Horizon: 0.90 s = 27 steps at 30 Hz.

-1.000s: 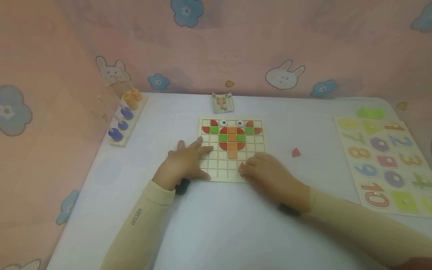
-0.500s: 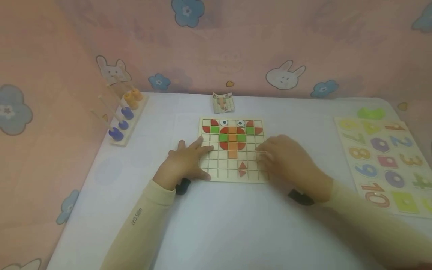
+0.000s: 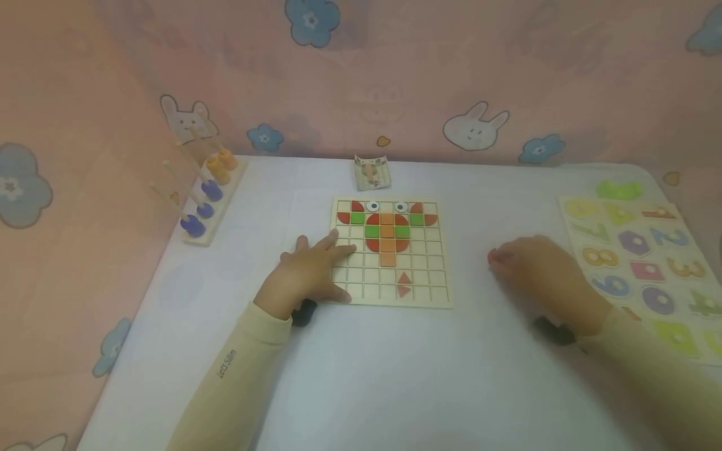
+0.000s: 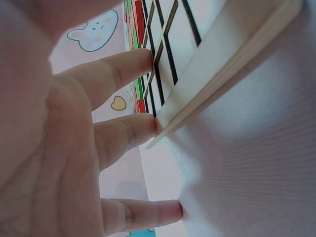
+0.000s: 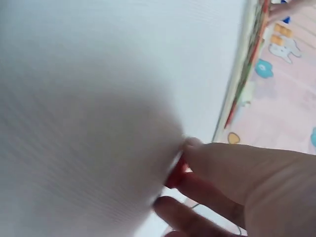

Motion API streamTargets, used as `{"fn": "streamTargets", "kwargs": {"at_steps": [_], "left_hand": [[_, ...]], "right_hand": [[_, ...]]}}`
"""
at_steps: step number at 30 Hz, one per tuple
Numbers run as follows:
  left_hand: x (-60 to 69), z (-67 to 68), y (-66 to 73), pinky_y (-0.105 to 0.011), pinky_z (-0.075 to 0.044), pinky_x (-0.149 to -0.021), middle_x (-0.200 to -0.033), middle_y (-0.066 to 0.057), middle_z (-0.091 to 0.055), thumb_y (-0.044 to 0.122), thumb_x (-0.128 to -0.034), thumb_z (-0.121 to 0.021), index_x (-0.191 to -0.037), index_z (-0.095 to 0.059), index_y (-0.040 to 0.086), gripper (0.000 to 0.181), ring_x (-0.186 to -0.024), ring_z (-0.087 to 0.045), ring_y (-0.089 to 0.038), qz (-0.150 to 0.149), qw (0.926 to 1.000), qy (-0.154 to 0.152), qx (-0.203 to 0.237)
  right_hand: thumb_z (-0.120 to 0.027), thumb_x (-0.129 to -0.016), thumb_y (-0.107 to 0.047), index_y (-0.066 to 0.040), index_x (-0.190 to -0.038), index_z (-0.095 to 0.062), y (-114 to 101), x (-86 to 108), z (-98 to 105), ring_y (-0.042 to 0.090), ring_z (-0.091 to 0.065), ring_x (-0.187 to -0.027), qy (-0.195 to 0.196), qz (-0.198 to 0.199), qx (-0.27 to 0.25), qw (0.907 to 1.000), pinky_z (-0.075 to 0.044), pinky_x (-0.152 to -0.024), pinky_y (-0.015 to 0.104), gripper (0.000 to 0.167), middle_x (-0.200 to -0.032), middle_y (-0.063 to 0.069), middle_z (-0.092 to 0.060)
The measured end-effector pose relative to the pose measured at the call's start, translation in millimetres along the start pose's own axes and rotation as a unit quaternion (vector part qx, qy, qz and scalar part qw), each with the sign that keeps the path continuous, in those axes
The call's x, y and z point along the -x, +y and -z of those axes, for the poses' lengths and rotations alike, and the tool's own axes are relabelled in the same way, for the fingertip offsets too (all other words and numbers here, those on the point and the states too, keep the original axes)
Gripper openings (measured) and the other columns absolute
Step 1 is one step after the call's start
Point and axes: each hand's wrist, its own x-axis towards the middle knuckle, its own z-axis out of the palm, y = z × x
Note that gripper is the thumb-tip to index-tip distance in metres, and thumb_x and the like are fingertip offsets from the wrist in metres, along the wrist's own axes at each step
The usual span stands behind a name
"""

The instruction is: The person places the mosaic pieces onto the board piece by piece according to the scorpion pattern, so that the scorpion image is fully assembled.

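Observation:
On the white table lies a wooden grid board [image 3: 420,289] with red, green and orange tiles and two eye discs forming a figure. Two small red triangular tiles [image 3: 403,285] sit in its lower part, point to point. My left hand [image 3: 304,270] rests with spread fingers on the board's left edge; in the left wrist view, two fingertips touch the board and another touches the table. Right of the board, my right hand [image 3: 541,275] pinches a small red tile [image 5: 177,173] between thumb and finger, down at the table surface. The fingers partly hide that tile's shape.
A small picture card [image 3: 372,173] stands behind the board. At the left is a wooden peg stand [image 3: 205,233] with blue and orange beads. A number and shape puzzle board [image 3: 606,313] lies at the right, a green piece [image 3: 619,189] behind it.
My right hand has left the red triangular tile on the board, moved right across the table and taken hold of the loose red tile there. The left hand has stayed in place.

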Motion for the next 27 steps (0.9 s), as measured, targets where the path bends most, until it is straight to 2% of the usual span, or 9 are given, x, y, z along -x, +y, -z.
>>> {"fn": "streamTargets", "kwargs": {"at_steps": [4, 8, 12, 15, 17, 19, 22, 25, 27], "left_hand": [[-0.9, -0.6, -1.5, -0.077, -0.033, -0.107, -0.177, 0.0, -0.018, 0.046, -0.0779, -0.094, -0.163, -0.044, 0.039, 0.099, -0.14, -0.031, -0.045, 0.001, 1.0, 0.001, -0.002], [-1.3, -1.2, -2.0, -0.077, -0.033, -0.107, -0.177, -0.001, -0.018, 0.047, -0.0781, -0.094, -0.163, -0.044, 0.039, 0.099, -0.141, -0.031, -0.046, -0.001, 1.0, 0.003, -0.004], [-1.2, -1.6, -1.8, -0.077, -0.033, -0.107, -0.177, -0.001, -0.018, 0.047, -0.0779, -0.094, -0.163, -0.044, 0.038, 0.099, -0.142, -0.029, -0.047, -0.005, 1.0, 0.003, -0.004], [-0.8, -1.4, -2.1, -0.077, -0.033, -0.107, -0.177, 0.0, -0.018, 0.047, -0.0776, -0.094, -0.163, -0.044, 0.039, 0.099, -0.141, -0.03, -0.045, -0.001, 1.0, 0.004, -0.001], [-0.8, -1.6, -3.0, -0.077, -0.033, -0.107, -0.177, 0.0, -0.018, 0.047, -0.0778, -0.094, -0.163, -0.043, 0.039, 0.099, -0.14, -0.031, -0.044, 0.001, 1.0, 0.003, -0.001], [-0.4, -1.5, -3.4, -0.077, -0.033, -0.107, -0.177, 0.0, -0.018, 0.047, -0.0779, -0.094, -0.163, -0.043, 0.039, 0.099, -0.14, -0.031, -0.044, 0.003, 1.0, 0.002, 0.0], [-0.5, -1.8, -3.8, -0.077, -0.033, -0.107, -0.177, 0.0, -0.018, 0.047, -0.0783, -0.094, -0.163, -0.043, 0.039, 0.099, -0.14, -0.032, -0.044, 0.003, 1.0, 0.001, -0.002], [-0.3, -1.3, -2.9, -0.075, -0.034, -0.107, -0.177, 0.0, -0.018, 0.047, -0.0786, -0.093, -0.163, -0.043, 0.039, 0.098, -0.141, -0.031, -0.045, 0.0, 1.0, 0.002, -0.005], [-0.4, -0.9, -2.2, -0.075, -0.035, -0.107, -0.177, 0.0, -0.018, 0.048, -0.0786, -0.093, -0.163, -0.044, 0.039, 0.098, -0.141, -0.031, -0.045, -0.003, 1.0, 0.004, -0.008]], "right_hand": [[-0.069, -0.104, -0.025, 0.001, -0.119, -0.076, -1.2, -2.6, -9.6, 0.041, -0.063, -0.11, 0.044, 0.029, 0.047, 0.9975, -0.045, -0.102, 0.061, 0.031, -0.111, 0.019, -0.075], [-0.069, -0.103, -0.023, 0.001, -0.112, -0.077, -5.5, -7.7, -11.7, 0.035, -0.062, -0.094, 0.038, 0.021, 0.078, 0.996, -0.049, -0.09, 0.057, 0.027, -0.097, 0.013, -0.074], [-0.069, -0.102, -0.019, 0.003, -0.115, -0.075, -6.7, -7.8, -12.2, 0.039, -0.062, -0.099, 0.034, 0.021, 0.07, 0.9968, -0.048, -0.095, 0.06, 0.026, -0.103, 0.018, -0.074], [-0.07, -0.102, -0.017, 0.0, -0.122, -0.074, -11.0, -7.3, -9.7, 0.04, -0.061, -0.115, 0.045, 0.044, 0.011, 0.9979, -0.042, -0.106, 0.06, 0.026, -0.116, 0.019, -0.074], [-0.07, -0.103, -0.02, -0.002, -0.124, -0.075, -23.5, -12.4, -7.4, 0.038, -0.059, -0.119, 0.038, 0.06, -0.02, 0.9973, -0.04, -0.108, 0.059, 0.028, -0.12, 0.016, -0.073], [-0.073, -0.102, -0.019, -0.005, -0.122, -0.078, -44.2, -20.2, -5.9, 0.033, -0.06, -0.114, 0.027, 0.095, -0.031, 0.9946, -0.043, -0.105, 0.055, 0.025, -0.117, 0.01, -0.076], [-0.076, -0.1, -0.022, -0.009, -0.1, -0.083, -83.1, -35.6, -11.0, 0.025, -0.059, -0.091, 0.005, 0.158, 0.006, 0.9874, -0.049, -0.089, 0.043, 0.015, -0.082, -0.002, -0.071], [-0.081, -0.096, -0.022, -0.014, -0.093, -0.083, -112.4, -43.1, -20.4, 0.02, -0.055, -0.081, 0.013, 0.243, 0.036, 0.9692, -0.048, -0.078, 0.035, 0.009, -0.073, -0.008, -0.065], [-0.082, -0.094, -0.021, -0.013, -0.099, -0.083, -123.9, -45.7, -26.1, 0.021, -0.058, -0.083, 0.029, 0.286, 0.046, 0.9566, -0.05, -0.079, 0.036, 0.01, -0.08, -0.006, -0.069]]}}
